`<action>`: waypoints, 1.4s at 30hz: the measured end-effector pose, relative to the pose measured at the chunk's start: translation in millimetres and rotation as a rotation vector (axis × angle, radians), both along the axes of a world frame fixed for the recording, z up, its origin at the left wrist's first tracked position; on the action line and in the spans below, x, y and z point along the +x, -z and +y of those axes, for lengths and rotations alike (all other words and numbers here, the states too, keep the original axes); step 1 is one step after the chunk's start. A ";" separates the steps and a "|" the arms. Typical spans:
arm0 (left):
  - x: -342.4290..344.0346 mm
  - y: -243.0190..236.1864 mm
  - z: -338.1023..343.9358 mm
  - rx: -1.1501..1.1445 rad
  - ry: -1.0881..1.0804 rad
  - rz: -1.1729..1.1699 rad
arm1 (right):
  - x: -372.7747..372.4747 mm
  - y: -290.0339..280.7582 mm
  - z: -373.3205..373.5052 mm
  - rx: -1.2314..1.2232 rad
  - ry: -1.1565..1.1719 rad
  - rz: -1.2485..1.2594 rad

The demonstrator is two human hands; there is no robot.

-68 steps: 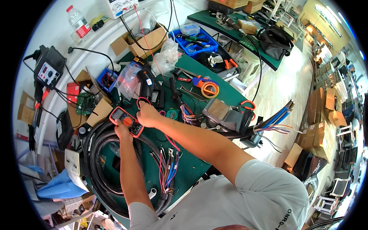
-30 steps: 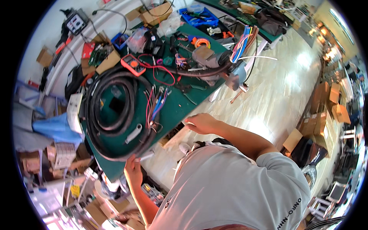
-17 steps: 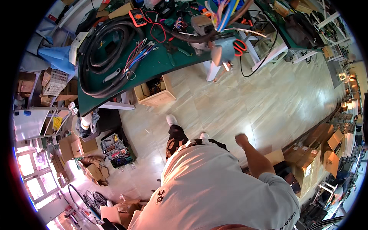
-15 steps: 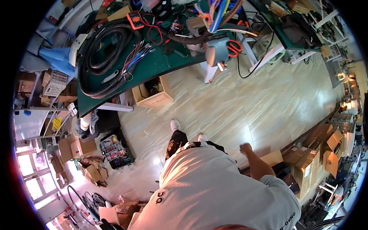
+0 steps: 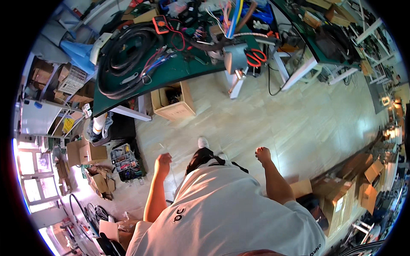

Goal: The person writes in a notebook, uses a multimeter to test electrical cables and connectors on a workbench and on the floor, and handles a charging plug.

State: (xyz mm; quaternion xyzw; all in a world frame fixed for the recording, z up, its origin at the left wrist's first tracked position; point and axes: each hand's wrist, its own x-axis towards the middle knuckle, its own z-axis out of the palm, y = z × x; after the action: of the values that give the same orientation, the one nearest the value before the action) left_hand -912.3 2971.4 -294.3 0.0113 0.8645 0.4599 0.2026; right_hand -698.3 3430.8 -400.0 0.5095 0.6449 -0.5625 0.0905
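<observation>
My left hand (image 5: 163, 161) hangs over the floor to the left of my legs, fingers loosely curled, with nothing visible in it. On the other side, my right hand (image 5: 262, 154) is held out with its fingers curled in, and nothing shows in it either. Neither hand touches anything. Farther ahead stands a green-topped workbench (image 5: 124, 91). On it lie a thick black cable coil (image 5: 102, 74), an orange multimeter (image 5: 160, 24) with red leads, a bundle of blue and red wires (image 5: 157, 63) and red-handled scissors (image 5: 256, 58) by a grey clamped tool (image 5: 234, 59) at the edge.
A wooden box (image 5: 176, 112) sits under the bench. To the left are a sectioned parts case (image 5: 124, 158) and open cardboard boxes (image 5: 95, 153). Large cartons (image 5: 335, 192) stand at the right. Another bench (image 5: 314, 47) is at the far right; tiled floor (image 5: 239, 115) lies between.
My left hand and forearm have come into view at the left. The right hand has moved slightly left and forward. The bench has shifted a little in the view as I move.
</observation>
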 end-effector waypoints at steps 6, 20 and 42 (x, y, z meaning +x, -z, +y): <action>38.6 102.6 -72.6 -0.333 -0.178 -0.636 | -83.1 3.0 60.3 0.506 -0.139 0.250; -7.0 106.6 40.1 -0.186 -0.472 -0.558 | -313.5 -147.3 216.4 0.838 -0.379 0.373; 169.4 41.6 358.9 -0.192 -0.761 -0.663 | -403.7 -140.2 321.7 0.731 -0.915 0.153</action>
State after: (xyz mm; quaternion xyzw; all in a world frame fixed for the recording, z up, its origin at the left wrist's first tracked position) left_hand -742.9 3330.3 -336.0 -0.4692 0.7349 0.3985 0.2845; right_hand -1102.0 3752.5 -259.8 0.1359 0.9557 -0.2428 0.0958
